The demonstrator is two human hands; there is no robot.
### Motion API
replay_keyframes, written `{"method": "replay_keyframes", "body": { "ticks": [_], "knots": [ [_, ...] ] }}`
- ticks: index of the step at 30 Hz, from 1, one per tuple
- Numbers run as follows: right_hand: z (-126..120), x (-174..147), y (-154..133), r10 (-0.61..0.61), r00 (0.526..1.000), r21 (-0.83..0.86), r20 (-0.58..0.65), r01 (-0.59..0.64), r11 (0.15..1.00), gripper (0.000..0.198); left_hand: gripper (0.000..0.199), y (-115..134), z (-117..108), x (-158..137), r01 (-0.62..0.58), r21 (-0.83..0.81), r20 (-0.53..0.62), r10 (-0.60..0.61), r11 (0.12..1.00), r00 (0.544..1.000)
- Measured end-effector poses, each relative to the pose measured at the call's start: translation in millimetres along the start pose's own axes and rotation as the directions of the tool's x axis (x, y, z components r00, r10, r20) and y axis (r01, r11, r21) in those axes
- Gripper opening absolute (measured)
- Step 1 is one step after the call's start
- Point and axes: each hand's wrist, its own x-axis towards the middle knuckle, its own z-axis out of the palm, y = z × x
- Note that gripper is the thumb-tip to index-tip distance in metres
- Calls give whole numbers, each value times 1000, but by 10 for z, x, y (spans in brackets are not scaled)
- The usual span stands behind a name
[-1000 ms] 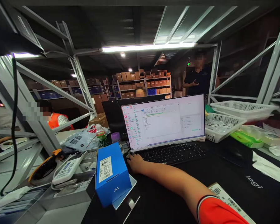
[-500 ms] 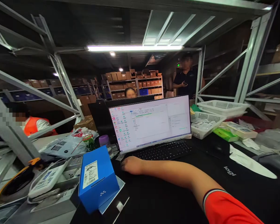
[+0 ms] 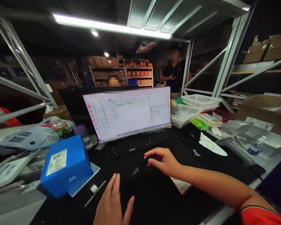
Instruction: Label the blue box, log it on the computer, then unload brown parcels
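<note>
My right hand (image 3: 162,161) is above the black desk mat in front of the keyboard (image 3: 140,142), finger and thumb curled round a slim black marker (image 3: 137,170) with white lettering. The marker slants down to the left and blends into the dark mat. My left hand (image 3: 112,203) is at the bottom of the view, fingers straight and thumb apart, holding nothing. Left of it stands a blue box (image 3: 66,165) with a white label. Partly hidden under my right forearm lies a flat pale object (image 3: 181,185).
A lit monitor (image 3: 128,114) stands behind the keyboard. White plastic baskets (image 3: 184,114), a sheet of white paper (image 3: 212,143) and a small clear bottle (image 3: 257,146) are to the right. Bagged goods (image 3: 25,139) crowd the left. A person in dark clothes (image 3: 174,73) stands beyond the metal frame.
My right hand has moved right and nearer from the keyboard's left end, now with the marker. My left hand has come into view. The camera has turned right and down.
</note>
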Motion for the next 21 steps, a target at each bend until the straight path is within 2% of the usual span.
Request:
{"method": "replay_keyframes", "body": {
  "ticks": [1,2,3,5,7,9,12,14,17,21],
  "knots": [
    [-54,-48,-19,63,998,92,-3,-63,994,22,72,134,16,113,26,-61,52,-23,998,998],
    [-103,-78,-28,118,993,183,-4,-115,976,26,61,263,20,225,75,-137,150,-54,988,987],
    [-149,-98,-32,164,987,265,-4,-157,951,30,53,384,16,329,163,-194,258,-110,967,960],
    [-242,-124,-30,226,974,392,-1,-207,896,37,49,593,-9,502,306,-257,470,-158,917,868],
    [-329,-159,-21,256,967,465,13,-232,854,43,50,760,-32,618,379,-251,603,-162,891,781],
    [-399,-218,5,257,965,456,52,-252,854,45,48,900,-31,692,392,-228,661,-154,891,734],
    [-454,-339,89,260,952,328,161,-300,896,46,44,1070,23,757,400,-257,693,-120,880,710],
    [-471,-421,169,301,923,286,238,-363,887,50,42,1148,85,774,440,-328,720,-80,836,690],
    [-515,-509,291,368,880,333,301,-458,824,55,44,1204,205,742,557,-455,762,-20,695,647],
    [-644,-557,395,382,871,395,310,-483,781,65,54,1237,399,643,683,-561,772,-3,467,636]
  ]
}}
